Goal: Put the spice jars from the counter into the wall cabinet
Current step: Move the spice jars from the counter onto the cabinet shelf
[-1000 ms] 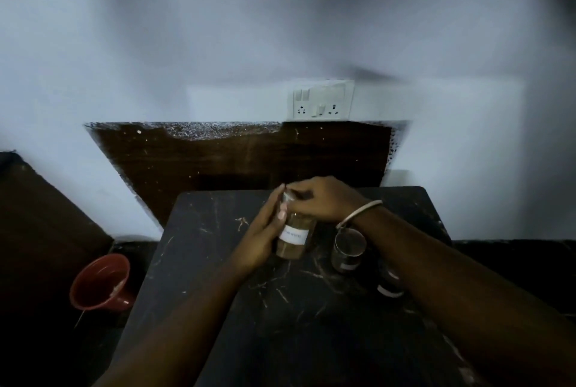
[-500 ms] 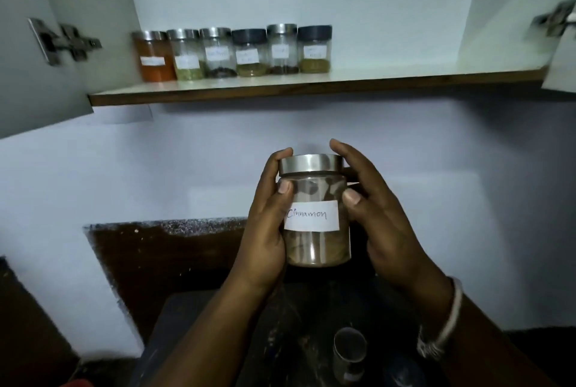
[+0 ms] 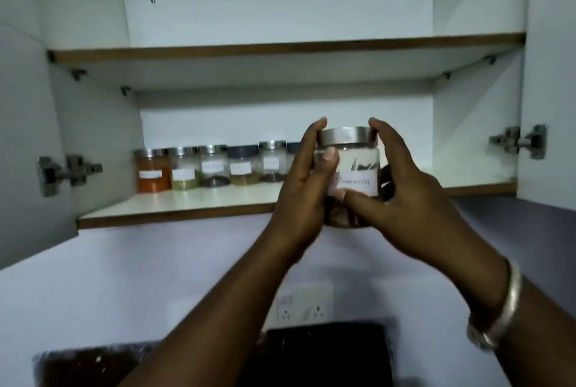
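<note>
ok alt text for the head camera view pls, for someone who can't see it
A person's left hand and right hand hold a labelled, metal-lidded spice jar up before an open wall cabinet. A row of similar jars stands on the left part of its lower shelf.

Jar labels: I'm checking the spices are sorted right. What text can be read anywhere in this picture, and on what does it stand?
Nothing can be quoted.
Held jar: white label with one handwritten word, too blurred to read.
Shelf jars: white labels, writing too small and blurred to read.
Socket plate: no readable marks.
</note>
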